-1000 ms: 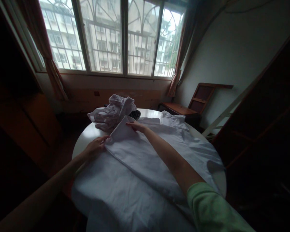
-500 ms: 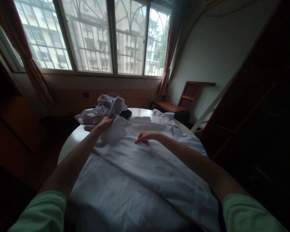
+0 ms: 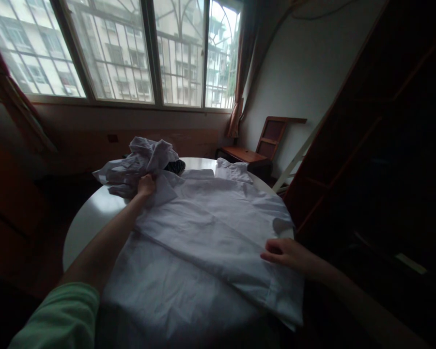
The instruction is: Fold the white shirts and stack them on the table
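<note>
A white shirt [image 3: 210, 218] lies spread over the round table, its lower part hanging toward me. At its far left corner my left hand [image 3: 147, 184] is closed on the fabric, beside a crumpled heap of pale clothes [image 3: 138, 162]. My right hand [image 3: 281, 252] is over the shirt's right side, fingers curled with a gap between thumb and fingers, nothing visible in them. Whether its fingertips touch the cloth I cannot tell. Near that hand a bit of fabric is turned up.
The white round table [image 3: 83, 228] shows its rim at left. A small folded white cloth [image 3: 234, 169] lies at its far edge, and a dark patterned item [image 3: 175, 166] beside the heap. A wooden chair [image 3: 249, 154] stands behind; a dark wooden cabinet [image 3: 334, 160] leans in at right.
My right hand has moved from the shirt's middle to its right side. The left hand has lowered the shirt's corner, which now lies flatter. The view has shifted slightly right.
</note>
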Action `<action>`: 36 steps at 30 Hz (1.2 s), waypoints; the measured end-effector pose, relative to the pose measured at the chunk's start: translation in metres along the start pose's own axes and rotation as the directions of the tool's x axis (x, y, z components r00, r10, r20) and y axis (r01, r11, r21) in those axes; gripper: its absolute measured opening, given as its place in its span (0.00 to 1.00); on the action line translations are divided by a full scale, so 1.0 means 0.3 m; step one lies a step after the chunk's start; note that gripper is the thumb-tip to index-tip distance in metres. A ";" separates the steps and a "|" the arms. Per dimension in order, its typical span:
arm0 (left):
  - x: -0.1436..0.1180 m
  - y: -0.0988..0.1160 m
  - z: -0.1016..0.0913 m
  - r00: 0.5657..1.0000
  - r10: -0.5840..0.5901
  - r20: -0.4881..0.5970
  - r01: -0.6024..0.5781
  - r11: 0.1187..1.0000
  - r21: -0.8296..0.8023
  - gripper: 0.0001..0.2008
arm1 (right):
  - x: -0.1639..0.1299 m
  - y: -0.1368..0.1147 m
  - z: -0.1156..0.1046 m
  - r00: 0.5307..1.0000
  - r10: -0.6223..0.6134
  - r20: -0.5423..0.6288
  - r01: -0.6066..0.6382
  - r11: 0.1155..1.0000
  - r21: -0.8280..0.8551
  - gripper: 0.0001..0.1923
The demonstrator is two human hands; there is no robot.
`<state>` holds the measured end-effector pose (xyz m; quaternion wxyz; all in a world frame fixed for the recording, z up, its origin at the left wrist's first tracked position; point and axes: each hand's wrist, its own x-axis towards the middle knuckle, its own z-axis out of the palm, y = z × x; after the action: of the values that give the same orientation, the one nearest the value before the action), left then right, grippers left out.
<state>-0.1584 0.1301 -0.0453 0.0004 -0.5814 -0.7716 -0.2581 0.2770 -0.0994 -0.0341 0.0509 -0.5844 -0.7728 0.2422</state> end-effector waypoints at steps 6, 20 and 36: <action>0.030 -0.016 -0.032 0.999 0.047 0.017 -0.048 0.998 0.050 0.19 | -0.097 0.061 0.008 0.998 -0.058 0.032 0.052 0.985 0.166 0.21; -0.043 -0.049 -0.035 0.997 -0.025 0.080 0.020 0.998 0.058 0.25 | -0.114 0.127 0.016 0.996 -0.011 0.085 -0.011 0.967 0.254 0.24; -0.026 -0.154 -0.038 0.986 0.052 0.159 0.005 0.941 -0.338 0.24 | -0.107 0.171 0.015 0.979 -0.022 0.201 -0.095 0.826 0.555 0.25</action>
<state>-0.2006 0.1097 -0.0563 -0.1601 -0.6017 -0.7062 -0.3371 0.3304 -0.1205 -0.0538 0.1386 -0.5311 -0.6572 0.5165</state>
